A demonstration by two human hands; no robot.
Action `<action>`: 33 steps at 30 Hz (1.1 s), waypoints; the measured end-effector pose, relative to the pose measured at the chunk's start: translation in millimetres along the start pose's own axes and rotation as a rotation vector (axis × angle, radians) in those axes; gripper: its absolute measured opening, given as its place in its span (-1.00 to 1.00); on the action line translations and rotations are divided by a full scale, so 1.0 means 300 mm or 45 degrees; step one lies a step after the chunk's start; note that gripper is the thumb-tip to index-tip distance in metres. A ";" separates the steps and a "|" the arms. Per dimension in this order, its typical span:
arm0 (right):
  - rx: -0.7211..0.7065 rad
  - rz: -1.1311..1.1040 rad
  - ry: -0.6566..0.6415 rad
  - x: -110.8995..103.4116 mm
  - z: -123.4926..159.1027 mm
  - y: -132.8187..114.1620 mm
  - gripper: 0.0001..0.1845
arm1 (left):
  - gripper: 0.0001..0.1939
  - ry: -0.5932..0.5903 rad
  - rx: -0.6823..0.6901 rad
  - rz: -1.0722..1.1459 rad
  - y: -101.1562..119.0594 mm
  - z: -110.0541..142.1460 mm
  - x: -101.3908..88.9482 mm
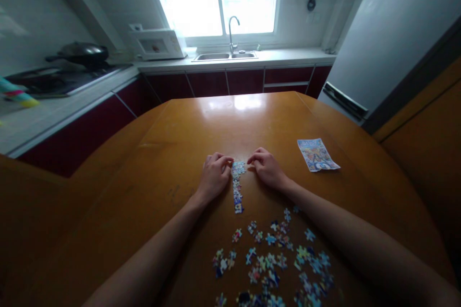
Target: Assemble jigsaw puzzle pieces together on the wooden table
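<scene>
A partly joined jigsaw puzzle (236,187) lies on the table, a narrow upright strip that widens at its far end. My left hand (215,172) rests on the wood at its left side, fingers bent, with the index fingertip and thumb apart at the far left edge. Just off the far right edge is my right hand (265,167), its fingers curled and the thumb drawn toward the index finger. Whatever may be between those fingertips is too small to make out. Loose jigsaw pieces (271,263) are scattered nearer to me, some partly under my right forearm.
A creased printed picture sheet (317,154) lies right of my right hand on the wooden table (173,139). Beyond the table are a sink (212,56), a microwave (158,44) and a stove with a lidded pan (83,52). A fridge (392,33) stands at the right.
</scene>
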State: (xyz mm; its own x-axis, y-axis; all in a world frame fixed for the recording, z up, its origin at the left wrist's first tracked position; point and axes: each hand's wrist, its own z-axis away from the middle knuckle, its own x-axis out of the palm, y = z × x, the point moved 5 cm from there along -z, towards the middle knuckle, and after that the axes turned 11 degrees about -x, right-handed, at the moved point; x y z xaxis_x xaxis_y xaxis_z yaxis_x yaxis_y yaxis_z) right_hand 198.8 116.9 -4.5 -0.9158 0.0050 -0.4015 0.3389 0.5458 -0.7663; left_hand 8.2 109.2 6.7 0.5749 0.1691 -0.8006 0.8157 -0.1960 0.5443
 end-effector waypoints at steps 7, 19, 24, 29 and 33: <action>0.006 -0.018 0.003 -0.001 -0.001 0.001 -0.67 | -0.78 -0.002 0.006 0.001 -0.003 -0.001 0.002; 0.050 -0.081 0.007 0.000 0.000 0.004 -0.68 | -0.78 -0.009 0.001 0.007 0.007 0.002 -0.004; 0.111 -0.202 0.008 0.004 0.002 0.005 -0.71 | -0.75 -0.009 0.015 0.005 -0.005 -0.005 0.001; 0.176 -0.291 0.041 0.006 -0.004 0.021 -0.72 | -0.74 -0.016 0.018 -0.007 -0.012 -0.010 0.003; 0.344 -0.391 0.047 -0.026 -0.036 0.027 -0.74 | -0.74 -0.022 0.001 -0.008 -0.013 -0.011 0.003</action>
State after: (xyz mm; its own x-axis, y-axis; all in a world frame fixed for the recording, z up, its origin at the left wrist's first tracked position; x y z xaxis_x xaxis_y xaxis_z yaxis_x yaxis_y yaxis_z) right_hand 206.4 130.5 -2.2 -0.9887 -0.0912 -0.1188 0.0882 0.2867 -0.9539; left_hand 5.9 113.3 4.7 0.5684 0.1535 -0.8083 0.8193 -0.1956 0.5389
